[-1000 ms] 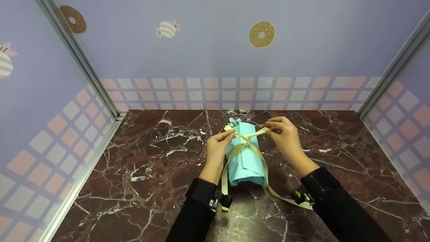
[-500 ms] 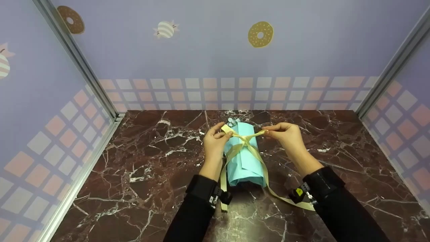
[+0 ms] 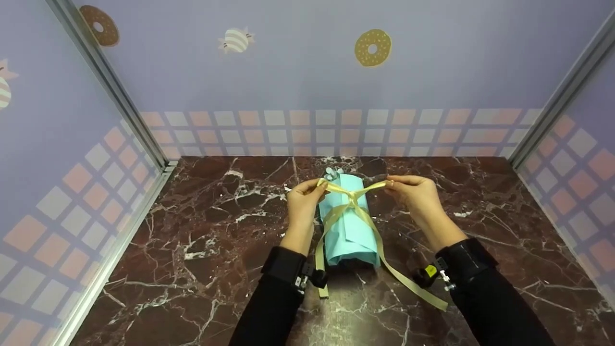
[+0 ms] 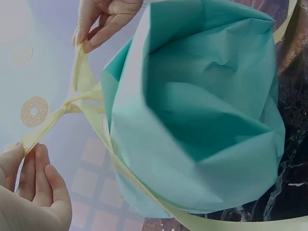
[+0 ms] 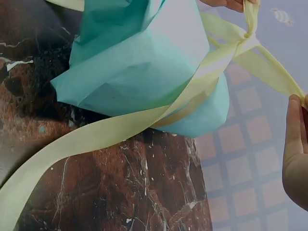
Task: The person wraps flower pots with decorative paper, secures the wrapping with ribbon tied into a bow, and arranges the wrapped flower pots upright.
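Note:
A bundle wrapped in turquoise paper point(image 3: 358, 235) lies on the marble-patterned table, small pale leaves point(image 3: 331, 174) showing at its far end. Round its middle runs a yellow ribbon point(image 3: 352, 198), knotted on top with a loop stretched to each side. The left hand point(image 3: 304, 204) pinches the left loop between thumb and fingers; the right hand point(image 3: 417, 196) pinches the right one. In the left wrist view the knot point(image 4: 66, 107) stands off the paper, drawn between both hands. Folded paper point(image 5: 134, 62) at the bundle's near end fills much of the right wrist view.
Two loose ribbon tails trail toward the person, the right tail point(image 3: 423, 293) lying on the table point(image 3: 216, 288). A purple patterned wall point(image 3: 307, 81) stands behind, with side walls in metal frames. Each wrist wears a small camera point(image 3: 425, 276).
Both hands have moved apart, the right one outward to the right and the left one slightly left. The two loops now look longer and tauter, rising from the knot in a V.

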`<state>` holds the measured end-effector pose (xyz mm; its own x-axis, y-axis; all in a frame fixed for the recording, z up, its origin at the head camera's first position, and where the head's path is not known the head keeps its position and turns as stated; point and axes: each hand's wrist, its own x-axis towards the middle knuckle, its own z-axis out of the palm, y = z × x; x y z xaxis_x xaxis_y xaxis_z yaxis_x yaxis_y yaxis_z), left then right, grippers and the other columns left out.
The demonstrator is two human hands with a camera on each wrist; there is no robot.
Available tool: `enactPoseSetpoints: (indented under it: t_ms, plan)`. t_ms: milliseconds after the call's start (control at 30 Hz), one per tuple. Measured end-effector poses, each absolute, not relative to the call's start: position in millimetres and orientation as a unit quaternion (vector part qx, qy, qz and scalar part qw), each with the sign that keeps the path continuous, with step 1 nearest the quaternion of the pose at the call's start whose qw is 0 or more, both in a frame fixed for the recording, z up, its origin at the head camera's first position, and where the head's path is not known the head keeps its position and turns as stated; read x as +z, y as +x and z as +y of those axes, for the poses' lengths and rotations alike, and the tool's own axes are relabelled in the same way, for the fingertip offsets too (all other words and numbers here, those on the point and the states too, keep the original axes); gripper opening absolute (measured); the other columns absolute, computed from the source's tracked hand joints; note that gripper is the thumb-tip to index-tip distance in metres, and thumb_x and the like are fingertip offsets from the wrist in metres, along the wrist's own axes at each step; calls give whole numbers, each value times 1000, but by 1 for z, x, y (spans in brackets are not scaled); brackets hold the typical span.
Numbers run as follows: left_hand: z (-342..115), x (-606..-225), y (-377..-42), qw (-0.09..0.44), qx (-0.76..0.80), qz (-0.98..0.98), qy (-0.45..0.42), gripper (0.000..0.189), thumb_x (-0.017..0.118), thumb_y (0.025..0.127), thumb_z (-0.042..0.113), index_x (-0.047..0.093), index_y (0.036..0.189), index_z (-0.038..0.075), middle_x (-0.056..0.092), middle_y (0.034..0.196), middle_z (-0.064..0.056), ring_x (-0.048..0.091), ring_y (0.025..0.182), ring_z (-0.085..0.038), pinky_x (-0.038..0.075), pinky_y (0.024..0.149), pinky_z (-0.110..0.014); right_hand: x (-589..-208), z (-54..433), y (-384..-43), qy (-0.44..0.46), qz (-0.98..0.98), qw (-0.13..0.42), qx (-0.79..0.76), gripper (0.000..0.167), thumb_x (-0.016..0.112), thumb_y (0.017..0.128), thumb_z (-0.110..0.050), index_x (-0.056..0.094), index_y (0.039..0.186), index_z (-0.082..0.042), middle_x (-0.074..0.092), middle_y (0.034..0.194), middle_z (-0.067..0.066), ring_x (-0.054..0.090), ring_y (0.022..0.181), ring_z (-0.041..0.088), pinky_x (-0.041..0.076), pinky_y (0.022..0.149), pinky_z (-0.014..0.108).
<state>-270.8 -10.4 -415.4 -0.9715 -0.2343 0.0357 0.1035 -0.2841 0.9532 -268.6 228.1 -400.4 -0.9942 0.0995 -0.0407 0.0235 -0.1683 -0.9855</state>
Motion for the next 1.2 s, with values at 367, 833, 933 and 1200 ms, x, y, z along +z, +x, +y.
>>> enactPoseSetpoints:
  t_ms: [367,833,933,1200]
  plan:
    - [-17,-417,-269,101,-819,-560,69,16,72,85,-2,72,101,-8,71,81,-8,69,69,-13,58,66,-27,-402,229,-268,-51,-546,-3,836,22,61,87,16,76,84,1,71,84,11,71,78,21,57,79,31]
    - [-27,-426,-264,122,-826,-541,99,18,73,83,-5,72,100,-11,72,87,-16,70,69,-16,58,67,-28,-411,238,-261,-109,-484,28,868,29,57,86,23,74,76,2,71,78,14,71,69,19,58,71,27]
    - [-30,-429,-263,124,-826,-541,100,18,74,83,-4,71,99,-12,71,84,-13,71,70,-20,58,67,-28,-416,242,-260,-132,-457,32,879,26,57,85,23,74,78,5,70,78,16,71,69,21,58,71,27]
    - [-41,-437,-259,136,-830,-531,101,13,71,85,-6,72,95,-12,71,79,-11,68,63,-13,57,61,-24,-431,249,-258,-167,-427,32,888,22,60,85,21,74,80,5,70,80,16,72,70,22,57,73,27]
